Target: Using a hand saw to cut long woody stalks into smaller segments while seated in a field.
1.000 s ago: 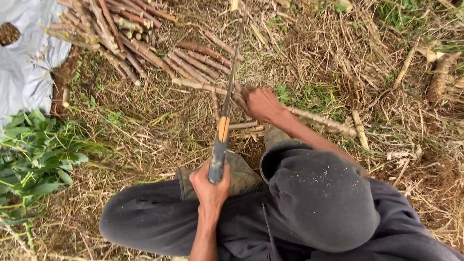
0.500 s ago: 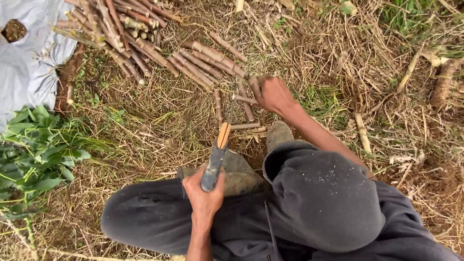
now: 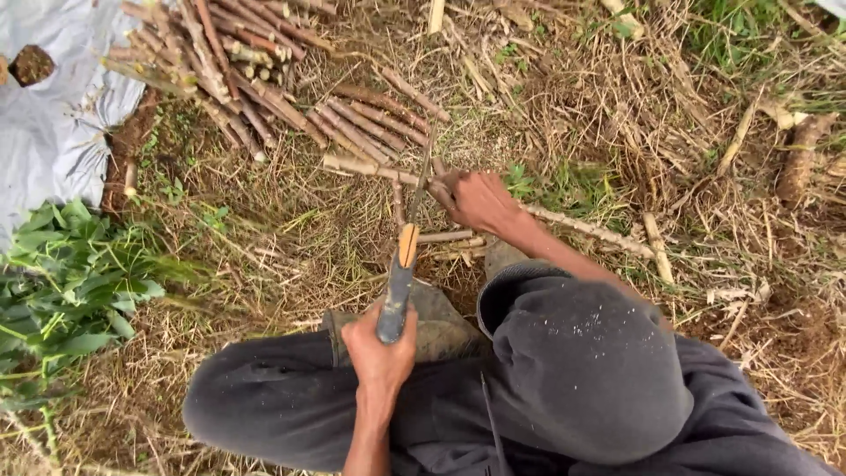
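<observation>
Knife lowered onto stalk, cut sticks beyond

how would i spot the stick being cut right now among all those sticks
Start at the big pile of cut sticks at upper left, then drop to its lower edge. The long pale stem lies crosswise there, gripped by the right hand with the saw blade on it.

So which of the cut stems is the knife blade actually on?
The long pale stem held by the right hand, lying across the straw apart from the stacked pile; the blade meets it there.
</observation>
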